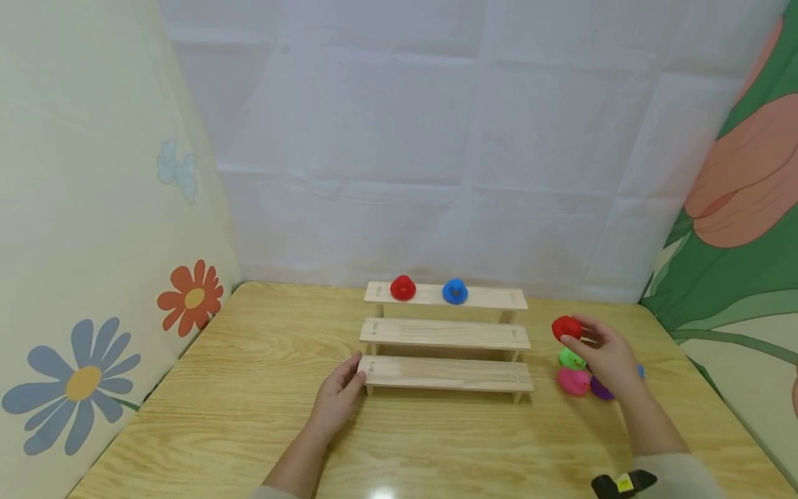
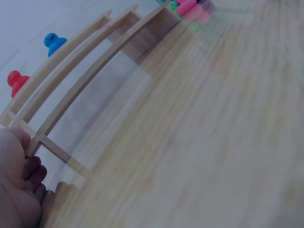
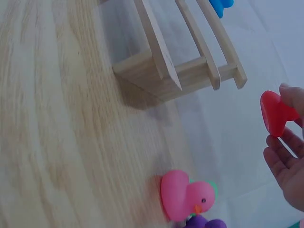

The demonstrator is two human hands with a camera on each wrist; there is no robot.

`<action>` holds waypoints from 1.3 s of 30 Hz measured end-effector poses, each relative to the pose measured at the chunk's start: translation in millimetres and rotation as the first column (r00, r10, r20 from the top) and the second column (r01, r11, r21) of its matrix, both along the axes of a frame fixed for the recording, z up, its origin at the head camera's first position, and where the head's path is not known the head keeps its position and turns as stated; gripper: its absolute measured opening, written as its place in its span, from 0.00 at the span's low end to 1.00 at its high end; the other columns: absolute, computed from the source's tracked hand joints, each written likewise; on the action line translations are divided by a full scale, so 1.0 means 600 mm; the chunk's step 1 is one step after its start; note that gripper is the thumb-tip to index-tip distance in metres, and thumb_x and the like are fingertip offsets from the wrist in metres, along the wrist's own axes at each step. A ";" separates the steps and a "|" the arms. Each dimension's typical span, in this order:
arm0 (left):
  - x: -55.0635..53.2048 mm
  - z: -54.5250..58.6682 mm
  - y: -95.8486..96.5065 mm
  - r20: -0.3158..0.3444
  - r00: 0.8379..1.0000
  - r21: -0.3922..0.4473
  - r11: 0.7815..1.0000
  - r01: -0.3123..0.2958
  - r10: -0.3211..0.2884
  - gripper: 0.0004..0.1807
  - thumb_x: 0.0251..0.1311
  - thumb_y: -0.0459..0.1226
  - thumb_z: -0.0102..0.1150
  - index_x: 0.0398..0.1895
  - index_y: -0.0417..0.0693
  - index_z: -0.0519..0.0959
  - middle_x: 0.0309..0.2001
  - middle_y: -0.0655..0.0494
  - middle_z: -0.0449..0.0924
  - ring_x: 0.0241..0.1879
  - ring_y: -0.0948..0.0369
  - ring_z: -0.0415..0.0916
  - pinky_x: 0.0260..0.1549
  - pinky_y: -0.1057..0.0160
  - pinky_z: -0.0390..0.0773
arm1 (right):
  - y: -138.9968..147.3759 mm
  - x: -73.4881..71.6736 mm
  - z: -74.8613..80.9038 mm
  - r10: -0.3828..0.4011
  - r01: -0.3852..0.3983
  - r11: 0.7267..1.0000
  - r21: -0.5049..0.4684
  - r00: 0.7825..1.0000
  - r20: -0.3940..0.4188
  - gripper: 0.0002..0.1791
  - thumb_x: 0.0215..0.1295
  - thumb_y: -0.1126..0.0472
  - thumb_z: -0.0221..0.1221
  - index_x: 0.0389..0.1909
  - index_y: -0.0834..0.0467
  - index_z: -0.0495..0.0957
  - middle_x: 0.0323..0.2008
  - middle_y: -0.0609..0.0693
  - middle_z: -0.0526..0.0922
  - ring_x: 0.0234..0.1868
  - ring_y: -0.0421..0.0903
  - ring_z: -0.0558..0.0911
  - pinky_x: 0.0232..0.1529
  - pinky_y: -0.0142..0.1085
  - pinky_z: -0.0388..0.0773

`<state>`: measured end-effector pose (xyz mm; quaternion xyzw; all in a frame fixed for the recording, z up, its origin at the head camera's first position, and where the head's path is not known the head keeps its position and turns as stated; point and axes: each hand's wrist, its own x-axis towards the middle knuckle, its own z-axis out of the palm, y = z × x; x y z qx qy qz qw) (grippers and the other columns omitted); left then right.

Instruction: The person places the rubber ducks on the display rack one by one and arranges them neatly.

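Observation:
My right hand [image 1: 605, 353] pinches a red rubber duck [image 1: 566, 328] between thumb and fingers, up over the other ducks at the right; in the right wrist view the held duck [image 3: 273, 114] shows its flat base. My left hand [image 1: 337, 398] grips the left end of the lowest step of a three-tier wooden shelf [image 1: 445, 374], thumb at the front corner. In the left wrist view its fingers [image 2: 35, 173] curl by that end. On the top step sit another red duck [image 1: 402, 287], left, and a blue duck [image 1: 455, 292], near the middle.
Below my right hand, a green duck [image 1: 571, 360], a pink duck [image 1: 573, 382] and a purple duck [image 1: 602, 388] lie grouped on the wooden table [image 1: 249, 374]. A bit of blue [image 1: 641, 372] shows behind the wrist. A white cloth [image 1: 374, 138] hangs behind the table.

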<state>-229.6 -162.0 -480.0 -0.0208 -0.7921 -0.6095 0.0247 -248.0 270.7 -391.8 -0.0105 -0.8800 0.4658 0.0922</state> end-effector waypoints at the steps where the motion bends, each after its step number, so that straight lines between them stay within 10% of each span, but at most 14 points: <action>1: 0.000 0.000 0.000 0.000 1.000 -0.002 1.000 -0.002 0.002 0.28 0.74 0.37 0.47 0.73 0.34 0.59 0.73 0.37 0.60 0.74 0.45 0.56 0.72 0.46 0.59 | -0.004 -0.002 0.002 0.005 -0.005 1.000 -0.006 1.000 0.004 0.36 0.66 0.48 0.61 0.69 0.62 0.66 0.63 0.67 0.73 0.61 0.62 0.76 0.45 0.19 0.77; 11: 0.002 0.001 0.001 -0.010 1.000 -0.014 1.000 -0.013 0.013 0.28 0.73 0.37 0.47 0.72 0.34 0.60 0.72 0.36 0.61 0.73 0.44 0.57 0.72 0.46 0.60 | -0.039 -0.029 0.019 0.027 -0.027 0.999 -0.026 0.999 0.020 0.36 0.66 0.48 0.62 0.70 0.62 0.65 0.63 0.67 0.73 0.62 0.62 0.75 0.44 0.20 0.74; 20: -0.001 -0.001 0.000 0.001 1.000 -0.007 1.000 -0.001 0.001 0.28 0.74 0.38 0.47 0.73 0.36 0.59 0.73 0.38 0.60 0.73 0.45 0.56 0.72 0.46 0.60 | -0.067 -0.047 0.032 0.040 -0.037 0.998 -0.054 0.998 0.055 0.39 0.65 0.44 0.62 0.71 0.59 0.64 0.65 0.65 0.72 0.64 0.61 0.73 0.62 0.50 0.77; 31: -0.004 -0.003 -0.001 0.008 1.000 -0.004 1.000 -0.005 0.005 0.28 0.74 0.38 0.47 0.73 0.36 0.59 0.72 0.38 0.61 0.73 0.45 0.57 0.73 0.46 0.59 | -0.087 -0.070 0.040 0.078 -0.078 0.996 -0.043 0.997 -0.001 0.34 0.66 0.51 0.62 0.68 0.61 0.67 0.64 0.65 0.73 0.61 0.60 0.75 0.49 0.29 0.78; 39: -0.007 -0.006 -0.001 0.014 1.000 -0.006 1.000 -0.014 0.014 0.28 0.73 0.38 0.48 0.73 0.36 0.60 0.72 0.39 0.61 0.73 0.45 0.57 0.73 0.47 0.59 | -0.103 -0.096 0.046 0.114 -0.114 0.993 -0.019 0.993 0.003 0.32 0.66 0.53 0.62 0.68 0.61 0.67 0.63 0.64 0.74 0.61 0.60 0.75 0.55 0.44 0.80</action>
